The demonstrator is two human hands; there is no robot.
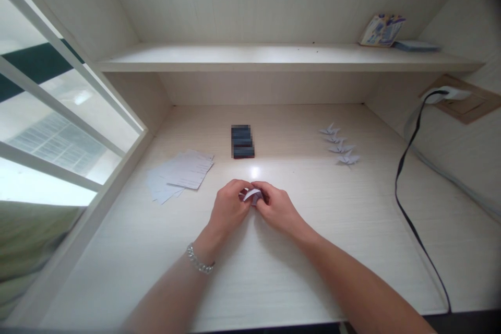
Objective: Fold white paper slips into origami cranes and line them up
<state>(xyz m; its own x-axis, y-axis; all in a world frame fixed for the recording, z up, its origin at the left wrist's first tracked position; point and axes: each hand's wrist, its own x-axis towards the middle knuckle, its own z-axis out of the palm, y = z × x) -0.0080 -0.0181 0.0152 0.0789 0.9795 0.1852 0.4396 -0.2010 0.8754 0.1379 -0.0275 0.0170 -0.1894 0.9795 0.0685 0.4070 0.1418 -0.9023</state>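
A small piece of folded white paper [252, 194] is held between both hands over the middle of the desk. My left hand [231, 203], with a silver chain bracelet at the wrist, pinches its left side. On the other side my right hand [276, 205] grips it with thumb and fingers. The fingers partly hide the paper's shape. To the left lies a loose stack of white paper sheets [191, 169], some with printed lines. Several folded paper cranes [340, 147] stand in a row at the right.
Behind my hands lies a dark, pixelated phone-like rectangle [242, 142]. A black cable [399, 177] runs from the wall socket [465, 99] down the desk's right side. The raised shelf [235, 55] holds a small colourful box [381, 30]. White rails [50, 167] border the left.
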